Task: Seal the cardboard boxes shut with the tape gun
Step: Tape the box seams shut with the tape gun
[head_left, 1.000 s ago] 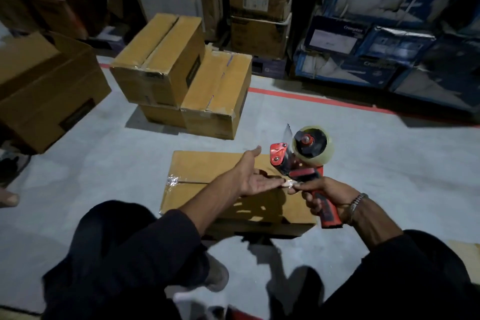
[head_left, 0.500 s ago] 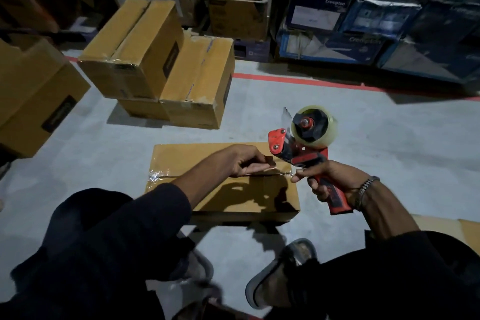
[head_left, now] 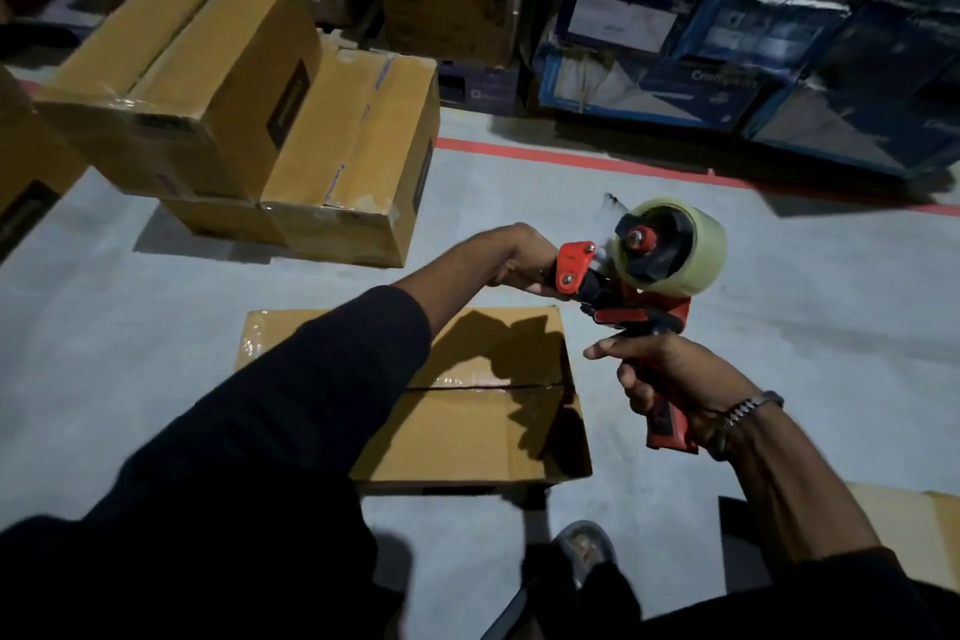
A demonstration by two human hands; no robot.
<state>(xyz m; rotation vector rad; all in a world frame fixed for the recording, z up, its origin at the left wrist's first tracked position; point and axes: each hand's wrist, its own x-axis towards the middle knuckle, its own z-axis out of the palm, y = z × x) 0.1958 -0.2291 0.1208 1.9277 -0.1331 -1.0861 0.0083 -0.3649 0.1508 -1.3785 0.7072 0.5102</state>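
A red and black tape gun (head_left: 644,286) with a roll of clear tape is held up in the air above the floor. My right hand (head_left: 670,390) grips its handle. My left hand (head_left: 519,260) is at the gun's front end, fingers curled around the red cutter part. Below them a flat cardboard box (head_left: 467,421) lies on the grey floor, its flaps closed, with shiny tape along the centre seam and at its left end. My left sleeve hides part of the box.
Three taped cardboard boxes (head_left: 322,140) are stacked on the floor at the back left. Another box (head_left: 21,172) is at the left edge. Blue cartons (head_left: 727,42) and brown cartons stand behind a red floor line (head_left: 571,159). My sandalled foot (head_left: 582,548) is near the box.
My left hand has left the box top and risen to the front of the tape gun. The gun has been lifted higher and away from the box.
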